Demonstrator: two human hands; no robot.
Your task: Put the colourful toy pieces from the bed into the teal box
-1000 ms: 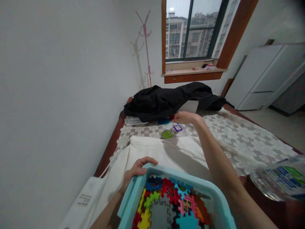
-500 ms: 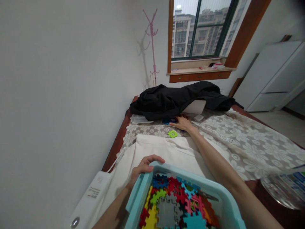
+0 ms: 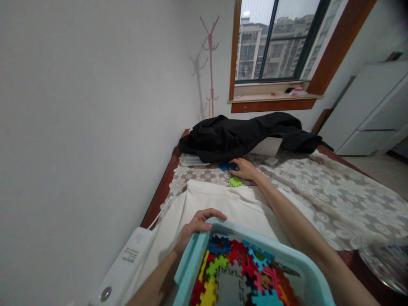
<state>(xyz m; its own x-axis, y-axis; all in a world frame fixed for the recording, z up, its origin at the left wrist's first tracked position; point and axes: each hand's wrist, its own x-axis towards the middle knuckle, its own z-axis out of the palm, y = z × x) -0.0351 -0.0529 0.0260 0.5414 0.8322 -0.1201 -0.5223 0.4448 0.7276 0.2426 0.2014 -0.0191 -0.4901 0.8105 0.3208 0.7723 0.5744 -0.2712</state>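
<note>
My left hand (image 3: 200, 224) is closed over the near-left corner of a light blue plastic bin (image 3: 270, 238), fingers along its rim. Inside lie interlocking toy pieces in many colours, a grey square piece (image 3: 230, 285) and a red piece (image 3: 239, 254) among them. Reaching far across the table, my right hand (image 3: 245, 168) has its thumb and fingers around a dark blue toy piece (image 3: 227, 166), which lies beside the black cloth. Just below that hand is a lime green toy piece (image 3: 236, 182) on the patterned tablecloth.
A white garment (image 3: 210, 197) is spread beyond the bin. Black cloth (image 3: 223, 136) covers things at the table's far end, where a clear plastic lid or tray (image 3: 191, 160) pokes out. A white power strip-like device (image 3: 126, 263) sits at left, and a clear round container (image 3: 387, 259) at right.
My right hand's fingers, spread beside the dark blue piece before, have drawn in around it. My left hand stays on the bin's rim. The view has shifted slightly.
</note>
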